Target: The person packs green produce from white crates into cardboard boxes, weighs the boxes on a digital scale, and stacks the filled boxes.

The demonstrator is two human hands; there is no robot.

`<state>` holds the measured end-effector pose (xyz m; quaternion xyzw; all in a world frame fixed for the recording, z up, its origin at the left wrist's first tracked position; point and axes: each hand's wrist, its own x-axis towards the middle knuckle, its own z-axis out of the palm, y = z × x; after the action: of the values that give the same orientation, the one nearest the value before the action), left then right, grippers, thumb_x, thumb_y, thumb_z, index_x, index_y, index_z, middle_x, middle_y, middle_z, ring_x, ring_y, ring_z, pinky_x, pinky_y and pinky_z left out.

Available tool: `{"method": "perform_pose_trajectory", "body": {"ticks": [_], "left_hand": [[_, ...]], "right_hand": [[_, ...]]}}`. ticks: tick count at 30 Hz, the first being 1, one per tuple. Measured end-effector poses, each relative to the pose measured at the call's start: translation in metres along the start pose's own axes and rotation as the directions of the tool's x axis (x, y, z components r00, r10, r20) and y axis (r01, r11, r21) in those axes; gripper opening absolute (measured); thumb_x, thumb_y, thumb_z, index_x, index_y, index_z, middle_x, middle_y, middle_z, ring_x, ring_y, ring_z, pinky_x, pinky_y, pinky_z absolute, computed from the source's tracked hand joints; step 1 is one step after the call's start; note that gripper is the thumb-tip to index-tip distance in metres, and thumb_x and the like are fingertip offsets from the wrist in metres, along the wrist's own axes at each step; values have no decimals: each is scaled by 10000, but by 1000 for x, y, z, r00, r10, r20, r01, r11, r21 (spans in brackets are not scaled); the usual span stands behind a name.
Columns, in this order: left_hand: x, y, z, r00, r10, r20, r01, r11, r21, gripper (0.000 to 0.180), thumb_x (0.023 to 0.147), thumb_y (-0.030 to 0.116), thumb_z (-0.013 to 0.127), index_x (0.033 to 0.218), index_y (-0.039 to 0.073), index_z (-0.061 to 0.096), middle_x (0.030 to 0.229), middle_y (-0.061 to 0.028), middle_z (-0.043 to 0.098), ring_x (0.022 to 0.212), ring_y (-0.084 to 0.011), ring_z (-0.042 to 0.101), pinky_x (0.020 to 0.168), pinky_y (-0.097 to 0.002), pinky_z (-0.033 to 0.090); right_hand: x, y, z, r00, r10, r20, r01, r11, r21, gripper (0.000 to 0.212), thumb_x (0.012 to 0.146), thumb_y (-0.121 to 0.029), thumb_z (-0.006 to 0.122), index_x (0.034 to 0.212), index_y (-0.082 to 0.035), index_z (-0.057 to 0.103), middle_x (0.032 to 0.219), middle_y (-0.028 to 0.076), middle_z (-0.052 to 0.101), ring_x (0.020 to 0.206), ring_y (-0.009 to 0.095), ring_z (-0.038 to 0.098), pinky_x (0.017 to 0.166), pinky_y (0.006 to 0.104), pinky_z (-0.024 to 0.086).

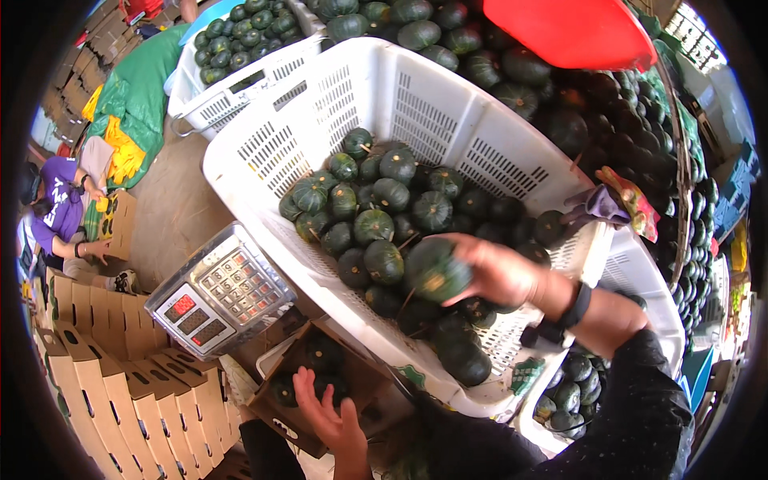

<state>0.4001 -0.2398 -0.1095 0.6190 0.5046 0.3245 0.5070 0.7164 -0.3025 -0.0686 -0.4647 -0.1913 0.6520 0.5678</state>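
Note:
My right hand (506, 270) is closed around a round dark green pumpkin (436, 270) and holds it over the big white plastic crate (336, 88). Beneath and beyond it, many small green pumpkins (374, 226) lie heaped in the crate. Palm up with its fingers spread, my left hand (334, 420) holds nothing. It hovers at the near side of an open cardboard box (368, 370), where a few dark pumpkins (324, 352) show inside. Part of the box is hidden behind that hand.
A scale with a keypad (224, 290) stands left of the crate. Folded cardboard boxes (120, 400) are stacked at lower left. More crates of pumpkins (250, 36) surround me, with a red basin (572, 32) at the top. A person in purple (60, 200) sits far left.

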Motion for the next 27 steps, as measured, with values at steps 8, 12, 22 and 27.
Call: {"method": "perform_pose_trajectory", "body": {"ticks": [8,12,22,27], "left_hand": [[-10,18,-23,988,-150,-27,133,939,-318,768,713,324,647,1348,163,247,1234,-98,418,1015,-244,527,605,-304,510],[-15,-89,-63,907,-421,-26,375,834,-404,611,753,200,551,1314,150,314,1209,-85,446,1030,-243,508,664,-345,518],[-24,-166,-89,957,14,-290,156,817,554,674,694,104,642,1314,86,379,1293,-204,364,1213,-313,358,965,-388,353],[-29,-3,-42,946,-169,277,255,914,-316,661,809,174,600,1384,96,282,1367,-142,324,1239,-256,353,963,-387,356]], "right_hand": [[-39,-28,18,838,-432,334,417,110,-902,412,770,-213,671,1143,-87,551,1160,162,550,1100,332,515,929,393,434],[-52,-32,-91,872,105,-477,-433,-286,-855,694,649,-399,728,1240,-125,488,1185,176,503,1124,352,488,903,407,438],[-41,-46,-112,832,484,-272,-187,-216,-958,682,625,-318,751,1224,-131,485,1107,150,508,1018,280,534,845,411,431],[-62,-46,-54,899,421,124,-280,768,-576,760,669,-204,780,1269,-45,340,1183,59,456,1131,135,445,935,288,380]]}}
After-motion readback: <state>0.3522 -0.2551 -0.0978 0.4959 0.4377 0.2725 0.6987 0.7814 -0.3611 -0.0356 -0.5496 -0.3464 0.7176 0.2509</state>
